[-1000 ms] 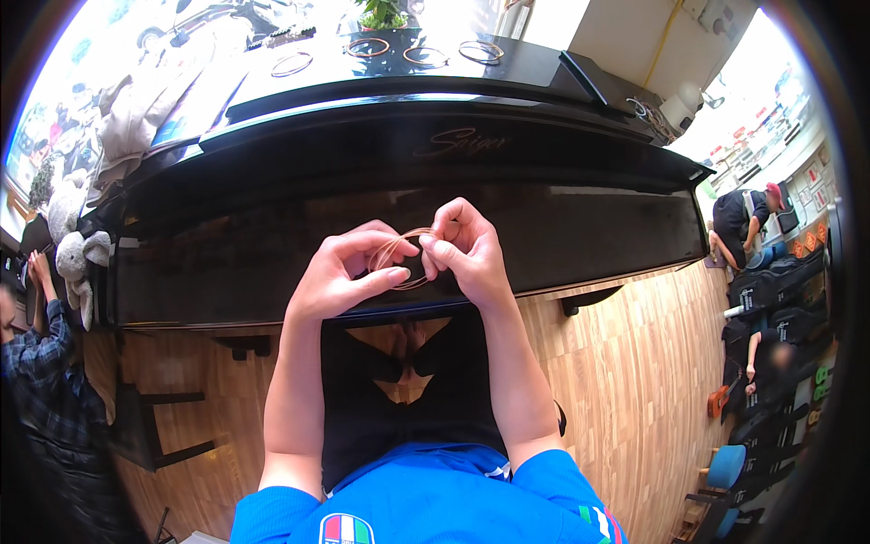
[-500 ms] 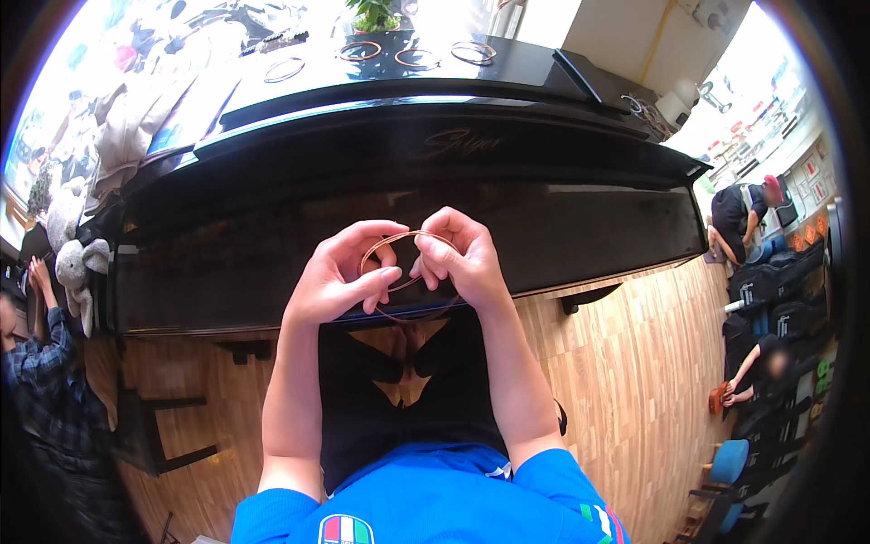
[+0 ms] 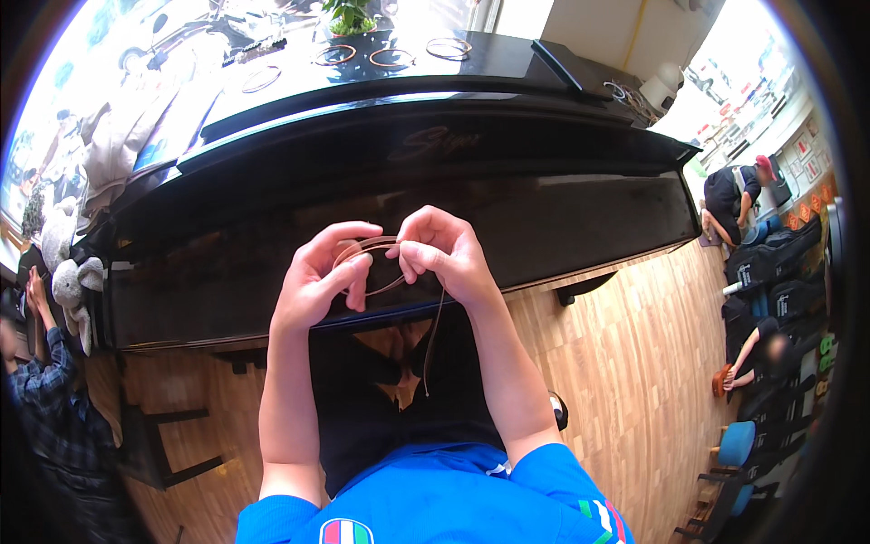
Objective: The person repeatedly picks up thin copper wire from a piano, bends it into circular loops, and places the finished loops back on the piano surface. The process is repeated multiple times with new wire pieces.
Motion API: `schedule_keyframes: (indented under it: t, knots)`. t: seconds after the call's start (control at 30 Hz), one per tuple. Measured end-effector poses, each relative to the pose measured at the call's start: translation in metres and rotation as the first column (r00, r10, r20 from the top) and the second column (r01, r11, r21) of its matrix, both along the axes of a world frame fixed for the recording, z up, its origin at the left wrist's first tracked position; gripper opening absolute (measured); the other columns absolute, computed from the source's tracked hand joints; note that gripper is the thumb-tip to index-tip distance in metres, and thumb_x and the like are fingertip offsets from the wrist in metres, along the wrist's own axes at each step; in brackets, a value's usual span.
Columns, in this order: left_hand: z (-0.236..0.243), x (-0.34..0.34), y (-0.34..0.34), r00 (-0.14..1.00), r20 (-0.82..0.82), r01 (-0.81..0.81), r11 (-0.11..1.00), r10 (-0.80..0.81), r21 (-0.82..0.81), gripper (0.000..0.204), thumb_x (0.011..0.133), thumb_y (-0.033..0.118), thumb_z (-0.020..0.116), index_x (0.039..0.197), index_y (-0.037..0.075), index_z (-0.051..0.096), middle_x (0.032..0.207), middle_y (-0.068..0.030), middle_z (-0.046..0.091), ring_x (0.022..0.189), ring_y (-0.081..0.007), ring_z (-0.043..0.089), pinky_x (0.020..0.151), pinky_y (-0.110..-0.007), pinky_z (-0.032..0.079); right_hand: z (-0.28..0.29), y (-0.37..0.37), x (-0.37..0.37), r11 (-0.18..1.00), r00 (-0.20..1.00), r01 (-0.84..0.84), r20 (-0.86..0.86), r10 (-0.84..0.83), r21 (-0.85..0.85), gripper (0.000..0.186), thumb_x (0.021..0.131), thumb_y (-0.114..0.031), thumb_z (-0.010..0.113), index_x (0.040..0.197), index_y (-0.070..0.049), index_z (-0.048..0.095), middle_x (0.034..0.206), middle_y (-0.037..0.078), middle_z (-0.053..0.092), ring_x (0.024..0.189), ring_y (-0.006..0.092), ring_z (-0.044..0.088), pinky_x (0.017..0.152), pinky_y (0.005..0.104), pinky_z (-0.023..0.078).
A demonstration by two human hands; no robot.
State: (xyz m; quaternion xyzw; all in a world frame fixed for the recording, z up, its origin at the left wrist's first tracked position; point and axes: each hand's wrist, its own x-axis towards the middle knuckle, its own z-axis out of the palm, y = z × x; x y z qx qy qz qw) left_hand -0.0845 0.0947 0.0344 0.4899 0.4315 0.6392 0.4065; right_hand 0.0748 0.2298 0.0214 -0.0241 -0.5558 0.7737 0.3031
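A thin copper-coloured guitar string [image 3: 376, 242], wound into a loose ring, is held in front of me between both hands. My left hand [image 3: 308, 279] pinches the ring's left side between thumb and fingers. On the opposite side, my right hand [image 3: 456, 258] has its thumb and fingertips closed on the ring. A loose end of the string [image 3: 434, 335] drops below my right hand, over my dark trousers. Behind my hands is a black upright piano [image 3: 571, 204]. Several more coiled strings [image 3: 449, 49] lie apart on its top.
A potted plant [image 3: 349, 20] stands at the piano's back edge. Tangled cables [image 3: 634, 100] and a white lamp [image 3: 662, 86] sit at its right end. Grey plush toys [image 3: 68, 283] hang at the left end. People are on both sides, with a blue stool [image 3: 736, 444] at the right.
The string's loose end has come out of the ring and now hangs down by my right wrist. Both hands have shifted slightly left in view, still gripping the ring.
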Motion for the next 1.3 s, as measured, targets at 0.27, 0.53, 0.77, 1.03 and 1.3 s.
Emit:
schedule_keyframes:
  t: [0.27, 0.53, 0.77, 1.03, 1.3]
  knots:
    - [-0.005, 0.002, 0.002, 0.993, 0.101, -0.058, 0.995, 0.066, -0.081, 0.023, 0.103, 0.017, 0.051, 0.095, -0.002, 0.063, 0.069, -0.0049, 0.059, 0.052, -0.0115, 0.058, 0.056, -0.024, 0.052, 0.001, -0.003, 0.0, 0.997, 0.997, 0.059, 0.045, -0.062, 0.05, 0.009, 0.088, -0.007, 0.067, 0.093, -0.002, 0.062, 0.073, 0.003, 0.061, 0.058, 0.0073, 0.056, 0.065, 0.0242, 0.052]
    - [-0.008, -0.005, 0.001, 0.996, 0.085, 0.038, 0.999, -0.036, -0.015, 0.036, 0.104, 0.018, 0.042, 0.085, -0.002, 0.064, 0.049, 0.0025, 0.043, 0.043, -0.0054, 0.04, 0.054, -0.024, 0.048, 0.004, -0.001, 0.002, 0.999, 0.993, 0.039, 0.111, -0.042, 0.028, 0.017, 0.095, -0.012, 0.061, 0.08, -0.004, 0.057, 0.062, 0.003, 0.058, 0.051, 0.0066, 0.053, 0.058, 0.0257, 0.052]
    - [-0.006, -0.002, 0.002, 1.0, -0.008, -0.028, 0.997, 0.028, -0.071, 0.04, 0.105, 0.023, 0.041, 0.081, -0.002, 0.062, 0.049, 0.0059, 0.036, 0.042, -0.0027, 0.031, 0.044, -0.022, 0.04, -0.006, 0.002, 0.0, 0.998, 0.997, 0.042, -0.072, -0.038, 0.047, 0.025, 0.099, -0.02, 0.054, 0.082, -0.003, 0.061, 0.052, 0.001, 0.054, 0.044, 0.0081, 0.055, 0.068, 0.0311, 0.056]
    - [-0.002, 0.003, 0.002, 0.993, 0.033, -0.106, 0.98, 0.113, -0.171, 0.038, 0.102, 0.027, 0.052, 0.078, 0.0, 0.064, 0.051, 0.0078, 0.036, 0.044, -0.0013, 0.03, 0.041, -0.02, 0.032, 0.012, -0.003, 0.007, 0.914, 0.992, -0.014, 0.124, -0.039, 0.406, 0.011, 0.081, -0.011, 0.075, 0.084, -0.001, 0.074, 0.085, 0.004, 0.067, 0.076, 0.0109, 0.062, 0.068, 0.0255, 0.049]
    - [0.003, 0.0, -0.003, 0.996, -0.07, -0.072, 0.979, 0.059, -0.19, 0.009, 0.087, 0.008, 0.069, 0.088, 0.0, 0.065, 0.065, 0.0003, 0.058, 0.051, -0.0045, 0.051, 0.047, -0.019, 0.036, -0.001, 0.006, 0.006, 0.983, 0.998, -0.01, -0.055, 0.0, -0.183, 0.021, 0.103, -0.021, 0.052, 0.093, -0.004, 0.06, 0.056, -0.002, 0.045, 0.045, 0.0044, 0.037, 0.044, 0.0216, 0.034]
